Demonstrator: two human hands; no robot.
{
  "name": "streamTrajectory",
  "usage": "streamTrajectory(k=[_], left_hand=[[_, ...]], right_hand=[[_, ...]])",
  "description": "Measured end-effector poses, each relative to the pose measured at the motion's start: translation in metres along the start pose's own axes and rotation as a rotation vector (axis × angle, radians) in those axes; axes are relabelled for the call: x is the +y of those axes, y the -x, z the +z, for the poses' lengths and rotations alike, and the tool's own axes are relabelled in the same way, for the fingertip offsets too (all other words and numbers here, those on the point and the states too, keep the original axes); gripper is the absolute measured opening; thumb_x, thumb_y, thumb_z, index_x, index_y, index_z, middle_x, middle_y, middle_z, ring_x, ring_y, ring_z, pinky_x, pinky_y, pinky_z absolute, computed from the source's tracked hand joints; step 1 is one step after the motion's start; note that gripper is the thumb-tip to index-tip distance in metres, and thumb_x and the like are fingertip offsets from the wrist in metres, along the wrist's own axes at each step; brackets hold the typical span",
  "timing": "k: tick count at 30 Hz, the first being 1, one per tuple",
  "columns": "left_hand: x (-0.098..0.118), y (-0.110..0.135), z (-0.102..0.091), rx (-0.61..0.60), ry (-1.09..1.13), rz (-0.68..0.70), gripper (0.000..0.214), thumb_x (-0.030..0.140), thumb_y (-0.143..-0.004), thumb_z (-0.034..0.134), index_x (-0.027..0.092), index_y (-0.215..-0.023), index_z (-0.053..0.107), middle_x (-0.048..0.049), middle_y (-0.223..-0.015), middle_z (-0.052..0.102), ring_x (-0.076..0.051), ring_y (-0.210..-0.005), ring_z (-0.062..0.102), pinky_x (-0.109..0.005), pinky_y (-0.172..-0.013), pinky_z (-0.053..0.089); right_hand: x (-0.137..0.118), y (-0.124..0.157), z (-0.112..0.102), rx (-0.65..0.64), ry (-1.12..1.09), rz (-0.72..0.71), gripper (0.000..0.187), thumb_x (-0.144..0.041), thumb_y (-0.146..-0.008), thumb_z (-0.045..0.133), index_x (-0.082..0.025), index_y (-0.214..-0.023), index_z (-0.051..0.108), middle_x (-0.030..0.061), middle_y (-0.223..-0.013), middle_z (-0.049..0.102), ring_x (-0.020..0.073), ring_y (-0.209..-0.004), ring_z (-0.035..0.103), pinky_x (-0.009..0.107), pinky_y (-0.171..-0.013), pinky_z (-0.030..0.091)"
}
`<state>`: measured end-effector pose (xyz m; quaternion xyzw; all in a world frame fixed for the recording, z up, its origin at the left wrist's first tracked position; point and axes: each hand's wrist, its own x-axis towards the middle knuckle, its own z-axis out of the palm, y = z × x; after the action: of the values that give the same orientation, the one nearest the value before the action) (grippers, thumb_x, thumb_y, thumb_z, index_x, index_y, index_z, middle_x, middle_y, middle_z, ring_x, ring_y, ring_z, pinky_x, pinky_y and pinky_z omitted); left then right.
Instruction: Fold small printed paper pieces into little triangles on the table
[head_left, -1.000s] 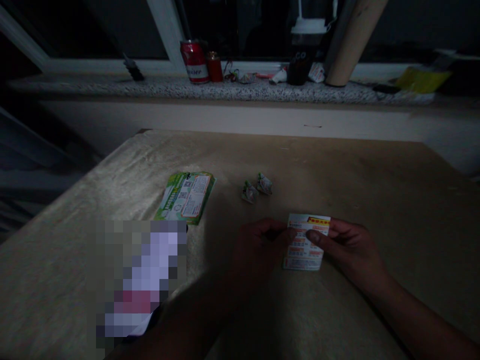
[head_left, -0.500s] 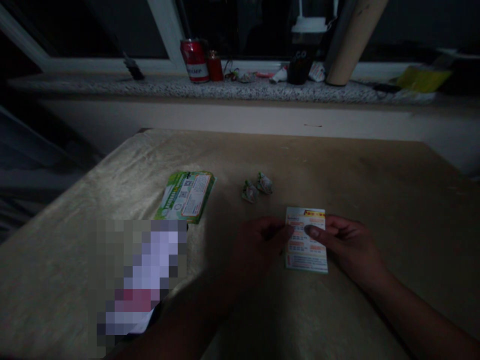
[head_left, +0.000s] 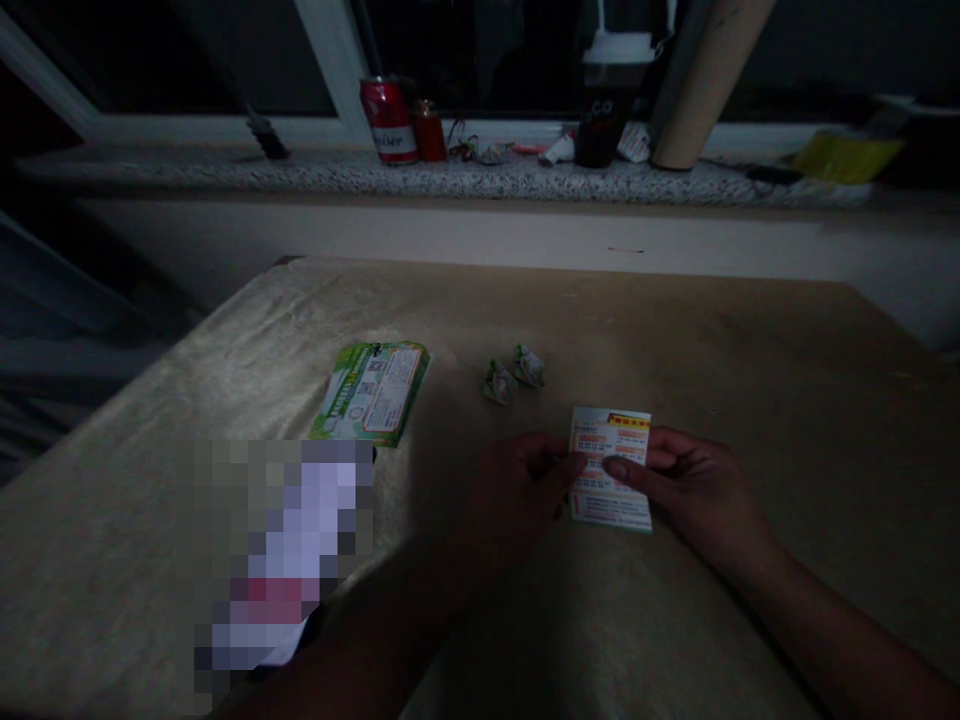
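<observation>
A small printed leaflet (head_left: 611, 500), white with orange blocks and a red-and-yellow strip at its top right, is held between my two hands above the table. My left hand (head_left: 529, 480) pinches its left edge, thumb on the printed face. On the right edge, my right hand (head_left: 690, 480) grips it with the thumb laid across the front and the fingers behind. Two small crumpled green-and-white wrapped pieces, one nearer (head_left: 498, 382) and one farther (head_left: 529, 366), lie beyond my left hand. A flat green packet (head_left: 375, 393) with printed codes rests farther left.
A pixelated, lit object (head_left: 292, 560) lies on the cloth-covered table (head_left: 787, 400) beside my left forearm. Along the stone windowsill (head_left: 480, 182) stand a red can (head_left: 388, 122), a red-orange container (head_left: 429, 132), a dark lidded cup (head_left: 604, 110) and a cardboard tube (head_left: 705, 90).
The leaflet has tilted slightly, its lower edge now higher in view. Both hands keep their grip, and the things on the table have stayed put.
</observation>
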<state>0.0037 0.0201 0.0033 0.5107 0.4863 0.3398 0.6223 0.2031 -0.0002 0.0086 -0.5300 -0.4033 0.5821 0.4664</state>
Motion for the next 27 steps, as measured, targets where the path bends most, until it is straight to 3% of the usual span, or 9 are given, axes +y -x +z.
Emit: streamTrajectory(k=[4, 10, 14, 19, 22, 27], left_hand=[[0.002, -0.001, 0.0, 0.011, 0.009, 0.002, 0.028, 0.043, -0.087, 0.071, 0.016, -0.091, 0.077, -0.0029, -0.07, 0.071, -0.012, -0.054, 0.057, -0.024, -0.051, 0.043], [0.004, -0.001, -0.001, 0.068, 0.082, 0.021, 0.026, 0.042, -0.085, 0.074, 0.016, -0.089, 0.076, -0.0015, -0.067, 0.069, -0.011, -0.052, 0.056, -0.023, -0.049, 0.043], [0.004, -0.001, -0.001, 0.013, 0.135, 0.02, 0.027, 0.04, -0.085, 0.075, 0.015, -0.093, 0.076, -0.0035, -0.073, 0.072, -0.013, -0.056, 0.061, -0.025, -0.053, 0.049], [0.002, -0.001, -0.001, -0.038, 0.123, 0.033, 0.028, 0.04, -0.087, 0.073, 0.014, -0.096, 0.076, -0.0063, -0.077, 0.076, -0.017, -0.065, 0.069, -0.028, -0.062, 0.054], [0.001, -0.002, -0.002, -0.034, 0.069, 0.017, 0.026, 0.037, -0.09, 0.069, 0.014, -0.1, 0.075, -0.0095, -0.087, 0.079, -0.019, -0.071, 0.073, -0.031, -0.066, 0.057], [-0.001, -0.002, -0.007, -0.086, -0.152, 0.038, 0.033, 0.033, -0.093, 0.064, 0.015, -0.121, 0.067, -0.0136, -0.107, 0.079, -0.026, -0.09, 0.077, -0.036, -0.075, 0.06]], right_hand=[[-0.002, 0.0, 0.001, 0.001, 0.012, -0.006, 0.027, -0.038, -0.073, 0.092, -0.023, -0.093, 0.083, 0.0068, -0.089, 0.085, 0.0271, -0.076, 0.082, 0.041, -0.073, 0.07], [0.005, -0.004, -0.006, -0.018, -0.051, -0.03, 0.023, -0.038, -0.077, 0.09, -0.022, -0.091, 0.082, 0.0066, -0.083, 0.085, 0.0212, -0.065, 0.078, 0.034, -0.064, 0.066], [0.006, -0.004, -0.007, -0.046, -0.078, -0.018, 0.021, -0.036, -0.079, 0.089, -0.022, -0.092, 0.083, 0.0057, -0.082, 0.084, 0.0197, -0.062, 0.075, 0.031, -0.057, 0.061], [0.004, -0.003, -0.005, -0.067, -0.032, -0.03, 0.02, -0.038, -0.078, 0.089, -0.021, -0.075, 0.08, 0.0018, -0.066, 0.079, 0.0138, -0.053, 0.068, 0.025, -0.053, 0.056], [0.0, -0.004, -0.007, -0.086, 0.058, -0.006, 0.025, -0.043, -0.079, 0.087, -0.02, -0.084, 0.081, 0.0038, -0.071, 0.08, 0.0147, -0.054, 0.069, 0.026, -0.053, 0.057], [-0.008, -0.009, -0.013, 0.069, 0.211, -0.09, 0.032, -0.044, -0.077, 0.088, -0.018, -0.09, 0.077, 0.003, -0.067, 0.078, 0.0137, -0.054, 0.068, 0.024, -0.053, 0.056]])
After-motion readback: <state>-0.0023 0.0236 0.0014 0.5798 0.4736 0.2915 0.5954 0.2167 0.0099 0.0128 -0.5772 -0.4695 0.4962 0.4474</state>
